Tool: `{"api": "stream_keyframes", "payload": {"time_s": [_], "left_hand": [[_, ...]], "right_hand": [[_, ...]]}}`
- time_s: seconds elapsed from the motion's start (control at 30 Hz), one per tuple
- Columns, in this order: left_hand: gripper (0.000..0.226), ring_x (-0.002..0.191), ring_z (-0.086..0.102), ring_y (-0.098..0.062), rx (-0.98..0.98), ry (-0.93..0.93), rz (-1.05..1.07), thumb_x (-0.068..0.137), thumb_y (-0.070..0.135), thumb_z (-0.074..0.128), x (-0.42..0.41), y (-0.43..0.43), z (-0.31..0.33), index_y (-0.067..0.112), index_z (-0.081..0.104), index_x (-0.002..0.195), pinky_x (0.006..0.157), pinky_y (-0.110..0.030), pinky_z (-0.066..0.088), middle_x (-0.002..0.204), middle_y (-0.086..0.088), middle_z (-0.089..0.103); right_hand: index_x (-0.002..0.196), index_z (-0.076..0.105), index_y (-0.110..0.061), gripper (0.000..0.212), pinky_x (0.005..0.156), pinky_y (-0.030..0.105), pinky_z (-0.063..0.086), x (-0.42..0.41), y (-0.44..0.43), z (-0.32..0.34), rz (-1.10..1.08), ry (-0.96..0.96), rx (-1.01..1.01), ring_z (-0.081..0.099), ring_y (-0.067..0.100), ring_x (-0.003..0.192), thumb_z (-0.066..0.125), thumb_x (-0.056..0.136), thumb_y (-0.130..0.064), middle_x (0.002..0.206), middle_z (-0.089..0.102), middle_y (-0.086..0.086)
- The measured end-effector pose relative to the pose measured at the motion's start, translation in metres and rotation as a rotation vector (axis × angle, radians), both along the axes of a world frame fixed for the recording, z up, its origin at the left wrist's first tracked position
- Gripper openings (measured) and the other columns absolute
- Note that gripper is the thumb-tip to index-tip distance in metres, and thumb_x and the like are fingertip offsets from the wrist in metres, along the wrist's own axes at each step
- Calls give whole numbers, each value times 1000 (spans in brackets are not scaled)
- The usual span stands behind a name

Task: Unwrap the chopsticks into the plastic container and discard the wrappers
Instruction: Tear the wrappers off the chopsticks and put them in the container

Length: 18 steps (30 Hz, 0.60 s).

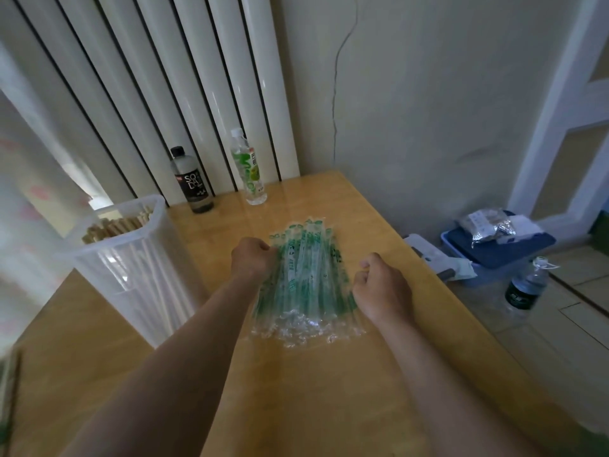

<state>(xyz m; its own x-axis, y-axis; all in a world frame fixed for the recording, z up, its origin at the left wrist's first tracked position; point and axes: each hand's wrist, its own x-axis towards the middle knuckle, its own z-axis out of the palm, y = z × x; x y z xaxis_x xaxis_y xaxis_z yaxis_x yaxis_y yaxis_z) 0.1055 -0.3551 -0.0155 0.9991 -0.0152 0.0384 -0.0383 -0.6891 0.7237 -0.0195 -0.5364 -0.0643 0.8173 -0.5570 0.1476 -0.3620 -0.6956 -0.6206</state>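
Bunch wrappers (pixel 304 278) inward between left hand (pixel 252 258), curled on their edge, and right hand (pixel 384 286), curled alongside, hold unclear; lift as one, clear of container (pixel 131 275) beyond left grip.

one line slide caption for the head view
Left hand and right hand, fingers curled, bracket a pile of green-printed wrappers on the wooden table beside the chopstick-filled plastic container.
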Motion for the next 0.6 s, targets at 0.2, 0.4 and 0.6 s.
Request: {"api": "stream_keyframes", "payload": {"time_s": [0.2, 0.4, 0.6], "left_hand": [[27, 63, 53, -19, 20, -20, -37, 98, 21, 60, -9, 10, 8, 4, 68, 77, 62, -28, 40, 70, -6, 60], [28, 70, 55, -19, 30, -25, -100, 98, 27, 61, -35, 30, 24, 4, 69, 83, 60, -27, 43, 80, -9, 67], [26, 86, 67, -30, 69, -90, -278, 100, 23, 57, -82, 61, 45, 4, 71, 88, 73, -34, 52, 86, -15, 71]], "right_hand": [[128, 57, -19, 28, 73, 37, 53, -1, 0, 0, -1, -10, 23, 64, 29, 97, 46, 103, -21, 113, 70, 5], [111, 61, -19, 18, 60, 32, 45, -7, 0, 7, -15, -14, 148, 61, 26, 79, 46, 101, -18, 94, 67, 5], [101, 65, -17, 22, 74, 30, 47, -21, 26, 49, 23, -152, 273, 58, 20, 87, 48, 98, -4, 106, 65, 1]]}}
